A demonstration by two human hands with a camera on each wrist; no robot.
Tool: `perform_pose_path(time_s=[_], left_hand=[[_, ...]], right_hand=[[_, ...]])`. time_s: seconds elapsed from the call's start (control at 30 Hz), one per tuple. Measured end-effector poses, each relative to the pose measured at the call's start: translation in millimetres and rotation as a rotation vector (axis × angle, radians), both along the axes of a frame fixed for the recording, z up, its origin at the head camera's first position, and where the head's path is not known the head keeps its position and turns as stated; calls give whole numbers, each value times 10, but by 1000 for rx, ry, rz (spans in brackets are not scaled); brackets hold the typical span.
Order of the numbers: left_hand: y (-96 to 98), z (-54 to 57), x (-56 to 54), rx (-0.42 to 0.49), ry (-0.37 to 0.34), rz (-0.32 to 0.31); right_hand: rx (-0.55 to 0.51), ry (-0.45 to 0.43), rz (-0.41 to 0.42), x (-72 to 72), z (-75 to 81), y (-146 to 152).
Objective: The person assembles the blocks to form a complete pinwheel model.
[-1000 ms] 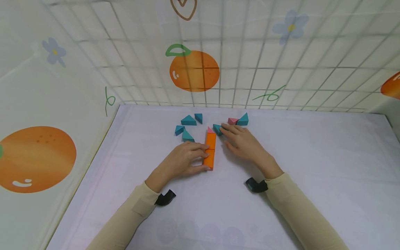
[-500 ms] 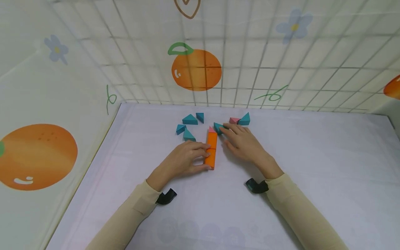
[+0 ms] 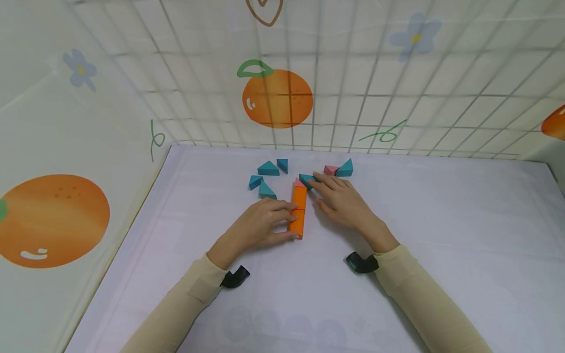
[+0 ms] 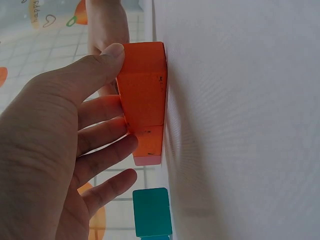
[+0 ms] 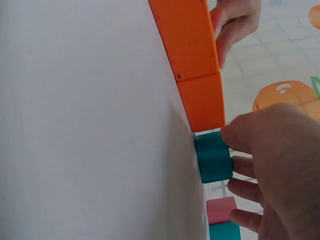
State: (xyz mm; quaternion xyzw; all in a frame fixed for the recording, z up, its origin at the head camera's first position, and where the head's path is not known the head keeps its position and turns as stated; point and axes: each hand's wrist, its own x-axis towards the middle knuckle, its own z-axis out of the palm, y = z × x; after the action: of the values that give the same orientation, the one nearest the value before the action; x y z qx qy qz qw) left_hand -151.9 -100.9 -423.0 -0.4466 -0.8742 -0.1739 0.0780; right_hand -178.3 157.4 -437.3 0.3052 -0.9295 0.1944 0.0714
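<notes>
Two orange blocks (image 3: 299, 198) lie end to end on the table, a small pink triangular block (image 3: 298, 183) at their far end. My left hand (image 3: 258, 225) rests along their left side, fingertips at the upper edge and thumb (image 4: 107, 55) by the near end. A teal triangular block (image 5: 214, 157) sits right beside the pink one, on its right. With fairly straight fingers, my right hand (image 3: 344, 203) touches this teal block from the right. Part of the teal block is hidden under those fingertips in the head view.
Several teal triangular blocks (image 3: 268, 168) lie behind the left hand. Behind the right hand, another pink block (image 3: 331, 170) sits against a teal one (image 3: 346, 168). A printed curtain (image 3: 353, 88) with a grid behind it stands along the table's back edge.
The right fingers have slid the teal triangular block slightly left, close against the pink tip. The left hand stays at the orange blocks. The head view has shifted a little.
</notes>
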Motion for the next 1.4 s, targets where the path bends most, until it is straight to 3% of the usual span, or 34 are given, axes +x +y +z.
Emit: perform_pose_path(time_s=[1.03, 1.4], left_hand=[[-6, -4, -4, 11, 10, -15], [-1, 5, -8, 6, 2, -11]], right_hand=[[33, -34, -2, 16, 3, -28], [32, 5, 16, 15, 14, -25]])
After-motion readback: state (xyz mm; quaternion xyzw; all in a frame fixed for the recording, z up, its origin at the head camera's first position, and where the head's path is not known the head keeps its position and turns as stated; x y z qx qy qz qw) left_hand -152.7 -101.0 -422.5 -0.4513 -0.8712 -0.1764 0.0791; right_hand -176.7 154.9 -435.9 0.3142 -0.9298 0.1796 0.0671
